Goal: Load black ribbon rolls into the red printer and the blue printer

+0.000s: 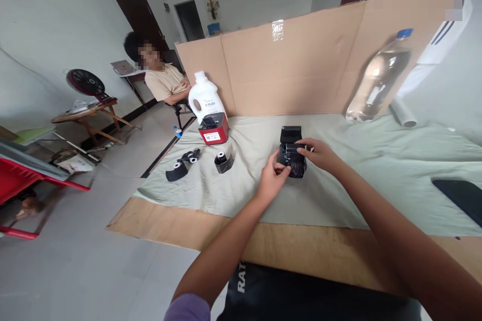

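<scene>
On the cloth in front of me lies a small black box-like device (pixel 295 168) with its lid (pixel 290 134) raised at the far side; it looks like a portable printer. My left hand (pixel 274 173) grips its left and near side, thumb on top. The fingers of my right hand (pixel 316 153) are bent over its upper right part, touching the inside below the lid. What lies under those fingers is hard to make out. To the left are several dark rolls with white cores, among them a standing roll (pixel 223 161) and a partly unwound one (pixel 176 172).
A red and black box (pixel 214 130) stands before a white jug (pixel 207 98). Behind the cloth (pixel 248 195) rises a cardboard screen (pixel 289 70). A large clear bottle (pixel 380 83) leans at right; a black flat object (pixel 459 199) lies nearer. A person (pixel 165 80) sits beyond, another stands at right.
</scene>
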